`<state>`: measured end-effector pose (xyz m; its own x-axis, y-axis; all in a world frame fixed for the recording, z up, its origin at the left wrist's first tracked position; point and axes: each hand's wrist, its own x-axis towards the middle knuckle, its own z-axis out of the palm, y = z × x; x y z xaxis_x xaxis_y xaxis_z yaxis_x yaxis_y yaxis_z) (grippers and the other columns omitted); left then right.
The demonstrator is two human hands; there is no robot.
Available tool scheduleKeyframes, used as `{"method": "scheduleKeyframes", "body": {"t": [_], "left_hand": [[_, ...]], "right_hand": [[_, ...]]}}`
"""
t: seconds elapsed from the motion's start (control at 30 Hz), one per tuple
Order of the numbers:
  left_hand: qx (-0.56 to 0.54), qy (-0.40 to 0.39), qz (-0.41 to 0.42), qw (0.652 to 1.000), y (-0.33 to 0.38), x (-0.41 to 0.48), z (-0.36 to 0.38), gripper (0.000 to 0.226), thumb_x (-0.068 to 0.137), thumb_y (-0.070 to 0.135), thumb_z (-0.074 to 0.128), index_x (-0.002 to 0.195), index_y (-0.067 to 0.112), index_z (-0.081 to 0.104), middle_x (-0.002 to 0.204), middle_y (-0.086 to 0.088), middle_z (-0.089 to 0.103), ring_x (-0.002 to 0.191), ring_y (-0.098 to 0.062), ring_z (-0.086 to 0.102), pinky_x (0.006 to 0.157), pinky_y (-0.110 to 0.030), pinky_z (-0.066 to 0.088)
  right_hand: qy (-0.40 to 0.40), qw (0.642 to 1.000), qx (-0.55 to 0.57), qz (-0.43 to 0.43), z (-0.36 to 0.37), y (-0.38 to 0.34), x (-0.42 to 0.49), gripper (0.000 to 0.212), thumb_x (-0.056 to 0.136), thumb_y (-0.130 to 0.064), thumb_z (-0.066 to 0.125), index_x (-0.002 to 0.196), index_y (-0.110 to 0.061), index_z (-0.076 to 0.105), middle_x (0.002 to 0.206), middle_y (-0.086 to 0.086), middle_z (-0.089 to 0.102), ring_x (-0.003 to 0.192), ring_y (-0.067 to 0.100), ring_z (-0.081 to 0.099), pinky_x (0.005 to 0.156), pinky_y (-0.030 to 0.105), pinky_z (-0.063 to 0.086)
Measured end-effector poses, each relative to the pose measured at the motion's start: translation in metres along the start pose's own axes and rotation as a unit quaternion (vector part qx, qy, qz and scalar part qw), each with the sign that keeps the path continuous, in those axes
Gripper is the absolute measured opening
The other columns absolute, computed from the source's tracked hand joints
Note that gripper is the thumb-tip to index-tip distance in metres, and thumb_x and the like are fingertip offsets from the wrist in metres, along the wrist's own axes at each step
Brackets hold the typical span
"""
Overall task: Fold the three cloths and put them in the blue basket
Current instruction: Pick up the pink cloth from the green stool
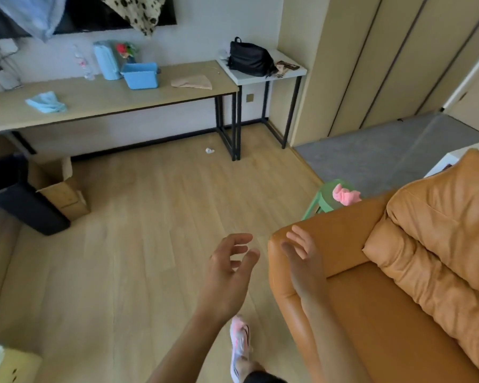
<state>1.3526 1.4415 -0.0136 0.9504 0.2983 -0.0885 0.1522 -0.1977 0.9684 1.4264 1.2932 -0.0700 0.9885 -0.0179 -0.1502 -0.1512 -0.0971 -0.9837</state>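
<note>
The blue basket (140, 75) stands on the long wooden table (100, 103) across the room. A crumpled light blue cloth (46, 102) lies on the table's left part, and a beige cloth (192, 82) lies flat to the right of the basket. A pink cloth (345, 195) is bunched on a green stool (323, 200) beside the sofa. My left hand (230, 268) hovers over the floor with fingers spread, holding nothing. My right hand (303, 258) is open above the sofa's armrest, also holding nothing. Both hands are far from all three cloths.
An orange leather sofa (398, 286) fills the right foreground. A black bag (250, 58) sits on a small white side table (263, 74). A dark bin (20, 197) and a cardboard box (62, 190) stand at the left. A paper scrap (209, 150) lies on the wooden floor.
</note>
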Motion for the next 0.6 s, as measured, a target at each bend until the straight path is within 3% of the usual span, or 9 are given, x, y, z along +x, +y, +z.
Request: {"method": "scheduleKeyframes", "body": {"t": [0.07, 0.17, 0.33, 0.47, 0.6], "left_hand": [[0.013, -0.015, 0.004, 1.000, -0.001, 0.045, 0.000, 0.017, 0.096, 0.028, 0.059, 0.112, 0.032, 0.064, 0.116, 0.022, 0.064, 0.109, 0.009, 0.057, 0.079, -0.010, 0.046], [0.032, -0.031, 0.015, 0.999, -0.002, 0.113, 0.002, 0.018, 0.096, 0.030, 0.059, 0.113, 0.031, 0.064, 0.118, 0.022, 0.064, 0.111, 0.008, 0.057, 0.081, -0.012, 0.046], [0.056, -0.054, 0.013, 0.997, 0.009, 0.223, 0.004, 0.019, 0.096, 0.031, 0.058, 0.114, 0.031, 0.064, 0.117, 0.022, 0.064, 0.109, 0.009, 0.058, 0.082, -0.013, 0.047], [0.053, -0.086, 0.008, 0.995, 0.018, 0.296, 0.017, 0.018, 0.096, 0.030, 0.059, 0.113, 0.032, 0.064, 0.116, 0.023, 0.065, 0.107, 0.007, 0.060, 0.079, -0.012, 0.046], [0.048, -0.149, 0.001, 0.988, 0.020, 0.365, 0.045, 0.017, 0.095, 0.027, 0.060, 0.111, 0.030, 0.065, 0.115, 0.020, 0.066, 0.103, 0.006, 0.061, 0.074, -0.005, 0.044]], "right_hand": [[0.014, 1.000, 0.008, 0.001, 0.016, 0.005, 0.043, 0.043, 0.096, -0.018, 0.065, 0.137, -0.018, 0.054, 0.127, -0.004, 0.063, 0.098, -0.020, 0.059, 0.077, 0.005, 0.047], [0.021, 0.999, 0.028, 0.003, 0.038, 0.011, 0.107, 0.045, 0.095, -0.018, 0.065, 0.138, -0.020, 0.053, 0.130, -0.002, 0.063, 0.111, -0.008, 0.058, 0.083, 0.016, 0.046], [0.045, 0.998, 0.034, 0.018, 0.067, 0.009, 0.206, 0.044, 0.095, -0.019, 0.065, 0.137, -0.018, 0.054, 0.130, 0.001, 0.064, 0.116, 0.006, 0.061, 0.079, 0.011, 0.044], [0.070, 0.996, 0.044, 0.030, 0.072, -0.004, 0.262, 0.044, 0.095, -0.021, 0.066, 0.137, -0.021, 0.054, 0.127, -0.004, 0.063, 0.108, -0.009, 0.058, 0.076, 0.006, 0.045], [0.141, 0.988, 0.039, 0.042, 0.061, -0.005, 0.317, 0.044, 0.094, -0.018, 0.067, 0.137, -0.017, 0.054, 0.125, -0.001, 0.063, 0.103, -0.009, 0.059, 0.074, 0.001, 0.045]]}}
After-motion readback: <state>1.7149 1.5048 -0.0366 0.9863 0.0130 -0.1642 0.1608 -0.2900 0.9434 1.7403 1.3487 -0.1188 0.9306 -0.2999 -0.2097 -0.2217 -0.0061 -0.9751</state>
